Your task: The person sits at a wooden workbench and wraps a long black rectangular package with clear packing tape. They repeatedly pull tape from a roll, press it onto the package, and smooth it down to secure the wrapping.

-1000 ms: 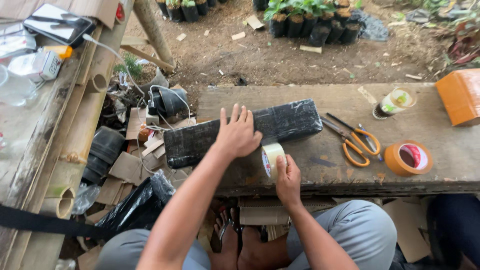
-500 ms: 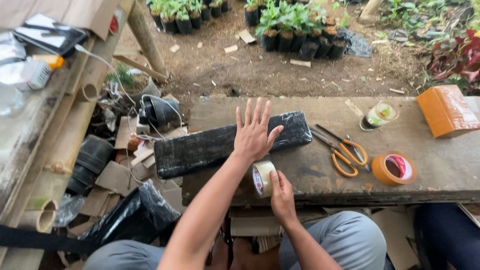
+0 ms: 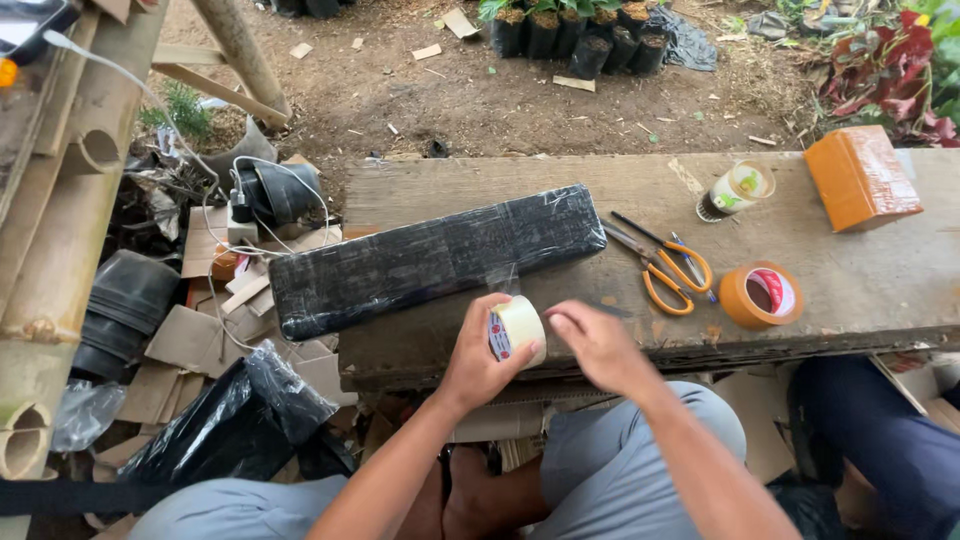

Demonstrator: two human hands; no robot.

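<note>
The clear tape roll (image 3: 520, 328) sits at the bench's near edge, gripped by the left hand (image 3: 482, 358); the right hand (image 3: 597, 345), at 3 o'clock, hovers loose-fingered, grasping nothing. At 11 o'clock lies the black-wrapped parcel (image 3: 440, 258). The drawn film could twist and stick to itself.

long black-wrapped package (image 3: 440, 258) across the wooden bench (image 3: 880, 290), orange-wrapped box (image 3: 862, 177) at far right
</note>
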